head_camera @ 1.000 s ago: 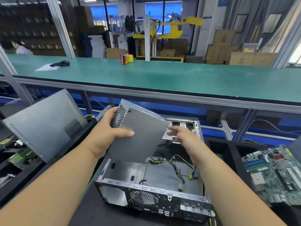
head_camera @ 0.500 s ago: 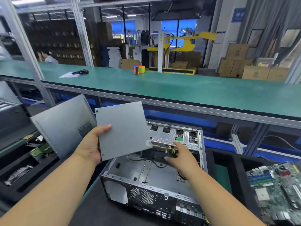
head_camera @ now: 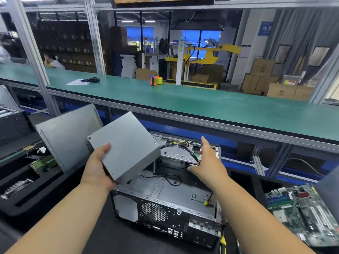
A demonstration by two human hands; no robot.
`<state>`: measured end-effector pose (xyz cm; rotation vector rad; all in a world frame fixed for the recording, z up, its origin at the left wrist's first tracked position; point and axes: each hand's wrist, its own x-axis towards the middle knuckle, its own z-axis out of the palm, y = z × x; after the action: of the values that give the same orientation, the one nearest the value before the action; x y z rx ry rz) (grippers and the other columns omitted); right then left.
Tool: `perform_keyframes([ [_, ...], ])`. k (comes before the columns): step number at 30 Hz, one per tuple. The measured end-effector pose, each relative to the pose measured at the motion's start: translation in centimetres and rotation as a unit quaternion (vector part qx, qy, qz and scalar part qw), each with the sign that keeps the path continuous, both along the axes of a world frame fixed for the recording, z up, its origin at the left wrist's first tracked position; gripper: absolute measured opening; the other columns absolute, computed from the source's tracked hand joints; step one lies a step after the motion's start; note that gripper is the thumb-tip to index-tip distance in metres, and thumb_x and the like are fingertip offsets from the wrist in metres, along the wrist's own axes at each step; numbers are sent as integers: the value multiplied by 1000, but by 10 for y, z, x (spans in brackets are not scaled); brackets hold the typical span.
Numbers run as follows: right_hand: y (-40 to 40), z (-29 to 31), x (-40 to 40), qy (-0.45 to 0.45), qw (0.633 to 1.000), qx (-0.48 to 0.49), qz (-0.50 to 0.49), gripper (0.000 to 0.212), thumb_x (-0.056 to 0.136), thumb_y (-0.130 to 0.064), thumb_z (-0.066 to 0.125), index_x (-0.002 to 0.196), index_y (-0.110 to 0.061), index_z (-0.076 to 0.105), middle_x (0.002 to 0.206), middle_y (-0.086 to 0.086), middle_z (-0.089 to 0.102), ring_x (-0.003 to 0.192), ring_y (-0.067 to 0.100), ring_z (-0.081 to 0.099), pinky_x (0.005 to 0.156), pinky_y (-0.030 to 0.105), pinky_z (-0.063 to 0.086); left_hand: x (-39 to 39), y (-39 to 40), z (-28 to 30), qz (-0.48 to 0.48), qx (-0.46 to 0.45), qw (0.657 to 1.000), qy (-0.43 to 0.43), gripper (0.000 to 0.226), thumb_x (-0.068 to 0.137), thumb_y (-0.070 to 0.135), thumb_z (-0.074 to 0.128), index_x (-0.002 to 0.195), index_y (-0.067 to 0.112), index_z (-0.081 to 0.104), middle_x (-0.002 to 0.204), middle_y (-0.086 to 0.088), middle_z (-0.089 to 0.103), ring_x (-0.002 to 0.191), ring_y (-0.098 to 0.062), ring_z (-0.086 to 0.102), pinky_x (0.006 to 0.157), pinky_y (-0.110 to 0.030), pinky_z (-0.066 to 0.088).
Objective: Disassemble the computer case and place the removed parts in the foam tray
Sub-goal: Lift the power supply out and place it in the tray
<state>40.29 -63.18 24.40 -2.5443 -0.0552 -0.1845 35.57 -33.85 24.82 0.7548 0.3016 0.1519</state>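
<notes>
- A grey sheet-metal power supply box (head_camera: 126,145) is held aloft by the left hand (head_camera: 97,166), above the near-left corner of the open black-and-silver steel computer case (head_camera: 165,195). The thumb is laid on the flat top face and the fingers are wrapped under the near edge, so the left grip is closed on the box. The tilt is judged to let the box clear the case wall.
- A bundle of black and yellow cables (head_camera: 179,146) runs from the far side of the box into the case, so the box is not yet free.
- The right hand (head_camera: 205,162) is reached toward the far-right part of the case, fingers nearly straight. Its thumb side lies against the cable ends at the silver drive bracket (head_camera: 176,153). Whether anything is pinched cannot be told; the right grip looks loose and open. Freeing or guiding the cables is the likely purpose.
- The box shows matt, smooth faces, folded edges and small screw heads at the corners. The case floor is bare stamped metal, with a perforated round fan grille (head_camera: 154,211) on its near rear panel.
- A flat grey metal side panel (head_camera: 67,136) is leaned upright at the left, against the black foam tray (head_camera: 27,195), where green boards already lie in the cut-outs.
- A green motherboard (head_camera: 300,213) lies at the near right.
- A long green-topped surface (head_camera: 201,105) runs across behind.
</notes>
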Motion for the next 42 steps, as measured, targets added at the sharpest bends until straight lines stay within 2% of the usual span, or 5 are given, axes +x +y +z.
perform_keyframes([
  [5, -3, -5, -9, 2, 996, -84, -11, 122, 83, -6, 65, 142, -51, -33, 135, 11, 43, 59, 22, 55, 45, 30, 39, 14, -5, -9, -40, -22, 999, -23, 34, 83, 36, 63, 116, 26, 66, 108, -2, 74, 85, -28, 74, 74, -48, 56],
  [11, -21, 3, 2, 55, 990, 85, -102, 76, 92, 1, 44, 144, -50, 22, 78, 7, 60, 56, 24, 58, 48, 33, 42, 46, -9, -15, -124, 13, 992, -8, 20, 84, 31, 62, 82, 23, 80, 95, -4, 76, 77, -28, 74, 65, -45, 58],
  [17, -1, 29, 3, 97, 916, 376, -107, 66, 90, -7, 44, 142, -48, 35, 100, 1, 56, 75, 17, 60, 61, 31, 43, 69, -22, -23, -257, 37, 966, 3, 17, 68, 29, 65, 70, 19, 78, 82, -8, 74, 65, -28, 72, 54, -43, 57],
  [22, 8, 36, -8, 146, 889, 433, -42, 110, 59, -75, 67, 152, -47, 16, 157, -6, 30, 145, 25, 24, 118, 51, 13, 76, -48, -29, -339, 11, 941, 6, 20, 68, 23, 65, 76, 12, 78, 82, -12, 75, 68, -28, 73, 57, -40, 59],
  [42, -96, 19, -33, 60, 837, 521, -156, 87, 47, -25, 89, 122, -25, 46, 120, 17, 65, 92, 34, 72, 86, 56, 56, 60, -171, -22, -425, 91, 900, 44, 45, 68, 42, 75, 105, 17, 71, 105, -11, 74, 85, -28, 73, 69, -39, 58],
])
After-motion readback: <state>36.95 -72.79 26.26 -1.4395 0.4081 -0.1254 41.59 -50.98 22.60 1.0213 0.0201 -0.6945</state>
